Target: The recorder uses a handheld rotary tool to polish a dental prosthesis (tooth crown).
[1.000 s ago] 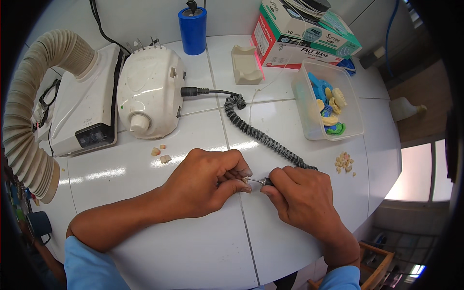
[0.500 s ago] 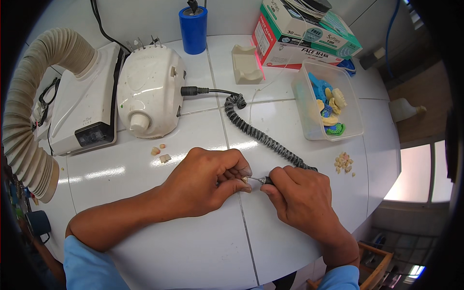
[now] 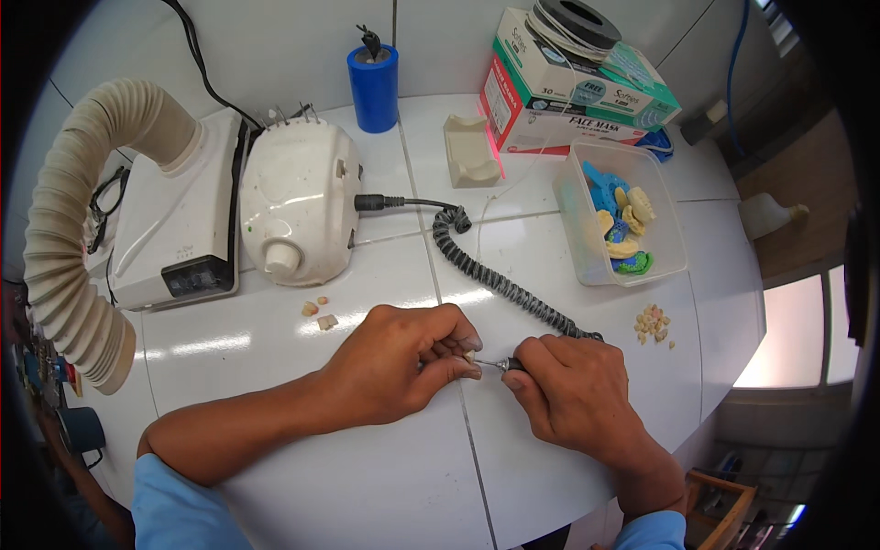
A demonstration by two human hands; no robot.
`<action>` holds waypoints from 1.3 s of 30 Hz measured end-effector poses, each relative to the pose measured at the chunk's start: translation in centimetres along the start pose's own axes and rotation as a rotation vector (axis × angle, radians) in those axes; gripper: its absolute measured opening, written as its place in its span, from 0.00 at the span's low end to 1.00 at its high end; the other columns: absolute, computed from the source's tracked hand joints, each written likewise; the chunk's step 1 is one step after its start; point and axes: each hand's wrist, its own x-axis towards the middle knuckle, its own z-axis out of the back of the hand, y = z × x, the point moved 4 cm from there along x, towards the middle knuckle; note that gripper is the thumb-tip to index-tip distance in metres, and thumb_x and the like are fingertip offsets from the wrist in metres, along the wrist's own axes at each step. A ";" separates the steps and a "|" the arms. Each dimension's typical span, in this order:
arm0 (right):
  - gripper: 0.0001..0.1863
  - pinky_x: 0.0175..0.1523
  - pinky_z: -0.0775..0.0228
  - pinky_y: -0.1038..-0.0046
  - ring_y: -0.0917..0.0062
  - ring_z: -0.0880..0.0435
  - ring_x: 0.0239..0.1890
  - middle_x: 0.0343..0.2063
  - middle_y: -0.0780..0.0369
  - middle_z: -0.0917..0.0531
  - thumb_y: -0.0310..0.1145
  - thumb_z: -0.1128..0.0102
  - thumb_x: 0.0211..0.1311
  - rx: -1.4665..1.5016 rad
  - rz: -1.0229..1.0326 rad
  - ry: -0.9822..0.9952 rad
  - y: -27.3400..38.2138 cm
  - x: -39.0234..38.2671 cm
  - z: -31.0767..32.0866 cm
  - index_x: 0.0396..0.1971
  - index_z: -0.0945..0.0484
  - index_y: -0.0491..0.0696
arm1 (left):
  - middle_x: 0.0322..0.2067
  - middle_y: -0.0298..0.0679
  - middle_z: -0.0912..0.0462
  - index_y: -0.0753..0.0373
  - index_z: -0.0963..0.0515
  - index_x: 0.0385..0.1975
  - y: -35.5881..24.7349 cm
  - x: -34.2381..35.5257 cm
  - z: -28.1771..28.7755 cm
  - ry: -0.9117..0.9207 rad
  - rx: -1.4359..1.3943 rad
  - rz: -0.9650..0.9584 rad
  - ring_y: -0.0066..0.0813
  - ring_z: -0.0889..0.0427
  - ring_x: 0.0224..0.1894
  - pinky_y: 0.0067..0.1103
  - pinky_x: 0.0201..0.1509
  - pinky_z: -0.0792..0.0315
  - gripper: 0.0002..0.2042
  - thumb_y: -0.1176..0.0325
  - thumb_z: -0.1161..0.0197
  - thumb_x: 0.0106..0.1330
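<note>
Between the thumb and fingertips of my left hand (image 3: 399,362) is a small, pale tooth-like piece (image 3: 470,357), mostly covered by the fingers. My right hand (image 3: 577,394) is closed around a dark rotary handpiece (image 3: 514,364). Its thin metal bur (image 3: 490,363) points left and reaches the piece's edge; whether it touches I cannot tell. A coiled grey cord (image 3: 500,283) runs from the right hand to the white control unit (image 3: 298,197). Several similar small pieces (image 3: 652,323) lie in a pile to the right, and a few more (image 3: 327,323) beyond my left wrist.
A white box-shaped machine (image 3: 174,229) with a ribbed hose (image 3: 55,238) stands at the left. Behind are a blue cylinder (image 3: 373,92), a cream handpiece cradle (image 3: 470,151) and stacked mask boxes (image 3: 577,92). A clear plastic tub (image 3: 575,247) holds blue and yellow moulded pieces.
The whole scene sits a little lower in the picture, as the view has tilted slightly. The tooth-like piece shows slightly more at the left fingertips. Both hands keep their grips.
</note>
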 end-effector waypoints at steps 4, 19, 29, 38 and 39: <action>0.17 0.26 0.30 0.63 0.66 0.20 0.21 0.21 0.63 0.24 0.43 0.31 0.75 0.065 -0.020 0.009 -0.1 -0.3 0.0 0.31 0.25 0.49 | 0.37 0.44 0.06 0.69 0.17 0.47 0.4 -0.5 -0.2 -0.009 0.009 -0.013 0.33 0.04 0.42 0.25 0.47 0.11 0.10 0.76 0.25 0.70; 0.17 0.27 0.30 0.63 0.66 0.20 0.21 0.21 0.63 0.23 0.43 0.31 0.74 0.063 -0.036 0.027 -0.3 -0.3 -0.1 0.30 0.25 0.49 | 0.37 0.47 0.08 0.68 0.19 0.47 0.9 -0.2 -0.4 -0.003 -0.021 -0.023 0.39 0.05 0.40 0.28 0.46 0.13 0.11 0.70 0.26 0.73; 0.21 0.27 0.30 0.63 0.65 0.20 0.22 0.21 0.63 0.24 0.48 0.31 0.74 0.084 -0.039 0.029 -0.4 -0.4 0.2 0.30 0.26 0.49 | 0.45 0.43 0.09 0.64 0.22 0.50 2.0 -0.6 0.7 -0.197 -0.712 0.098 0.25 0.10 0.44 0.21 0.45 0.16 0.09 0.75 0.29 0.77; 0.23 0.27 0.30 0.62 0.65 0.20 0.22 0.21 0.62 0.24 0.52 0.31 0.74 0.079 -0.045 0.045 -0.3 -0.5 0.1 0.30 0.26 0.49 | 0.45 0.45 0.11 0.63 0.23 0.50 2.7 -0.4 1.4 -0.248 -0.822 0.069 0.24 0.11 0.43 0.20 0.43 0.17 0.09 0.76 0.31 0.78; 0.23 0.27 0.30 0.62 0.65 0.20 0.22 0.21 0.62 0.23 0.52 0.31 0.74 0.083 -0.049 0.052 -0.3 -0.4 0.2 0.30 0.27 0.49 | 0.45 0.45 0.11 0.63 0.23 0.50 2.8 -0.4 1.4 -0.244 -0.823 0.076 0.24 0.11 0.42 0.20 0.43 0.17 0.09 0.76 0.31 0.78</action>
